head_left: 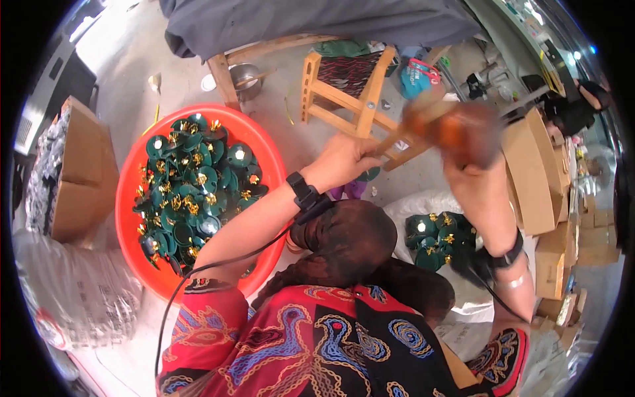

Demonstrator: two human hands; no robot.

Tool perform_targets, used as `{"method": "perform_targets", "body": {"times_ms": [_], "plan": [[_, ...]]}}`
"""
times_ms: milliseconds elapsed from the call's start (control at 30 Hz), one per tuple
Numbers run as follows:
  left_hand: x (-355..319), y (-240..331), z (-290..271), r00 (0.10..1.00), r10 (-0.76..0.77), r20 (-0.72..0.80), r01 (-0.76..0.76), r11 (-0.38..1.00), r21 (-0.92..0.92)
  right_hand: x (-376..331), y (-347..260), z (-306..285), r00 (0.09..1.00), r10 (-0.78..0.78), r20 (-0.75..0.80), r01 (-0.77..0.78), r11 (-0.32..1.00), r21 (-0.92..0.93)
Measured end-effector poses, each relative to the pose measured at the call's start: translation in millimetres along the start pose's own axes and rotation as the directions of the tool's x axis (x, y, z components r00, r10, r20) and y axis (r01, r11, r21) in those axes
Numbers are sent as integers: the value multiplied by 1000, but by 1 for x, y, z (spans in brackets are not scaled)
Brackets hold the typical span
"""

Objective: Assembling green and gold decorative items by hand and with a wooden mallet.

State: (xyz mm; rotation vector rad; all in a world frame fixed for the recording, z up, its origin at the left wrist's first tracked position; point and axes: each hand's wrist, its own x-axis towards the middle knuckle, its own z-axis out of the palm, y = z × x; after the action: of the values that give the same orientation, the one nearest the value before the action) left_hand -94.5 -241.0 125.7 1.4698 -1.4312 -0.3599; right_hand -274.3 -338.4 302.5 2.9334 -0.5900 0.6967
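Left hand (344, 161) is closed on the handle of a wooden mallet (456, 132), raised and motion-blurred. Right hand (479, 192) sits just under its head, grip unclear. Risk: the swing clips those fingers, or knocks green parts out of the red basin (135, 178) on the floor.

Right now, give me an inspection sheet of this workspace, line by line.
Surface: grey concrete floor, littered.
Job's things: round orange plastic basin heaped with dark green discs with gold fittings; more on a white sack.
Clutter: brown cardboard boxes, wooden stools, metal bowl.
Hands: left hand raised, grasp unclear; right hand raised under a blurred brown wooden object.
Cables: black cable from left wristband.
Surroundings: another person at far right.
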Motion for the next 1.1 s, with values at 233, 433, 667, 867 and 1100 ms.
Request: {"method": "perform_targets", "body": {"times_ms": [233, 433, 667, 867, 1100], "plan": [[-1, -2, 2, 1000, 0, 26, -2, 997, 71, 15, -19, 23, 967, 253, 28, -204, 705, 679], [-3, -5, 6, 998, 16, 54, -17, 1000, 22, 9, -33, 66, 989, 106, 108, -149, 797, 585], [29, 27, -7, 948, -136, 288, 56, 961, 269, -21, 9, -20, 845, 360, -396, -79, 816, 573], [76, 82, 70, 847, 444, 293, -409, 896, -176, -49, 19, -96, 764, 293, -575, -118, 939, 323], [72, 60, 5, 957, 185, 225, -192, 981, 11, -102, 10, -80, 699, 574, -427, -316, 783, 535]]}}
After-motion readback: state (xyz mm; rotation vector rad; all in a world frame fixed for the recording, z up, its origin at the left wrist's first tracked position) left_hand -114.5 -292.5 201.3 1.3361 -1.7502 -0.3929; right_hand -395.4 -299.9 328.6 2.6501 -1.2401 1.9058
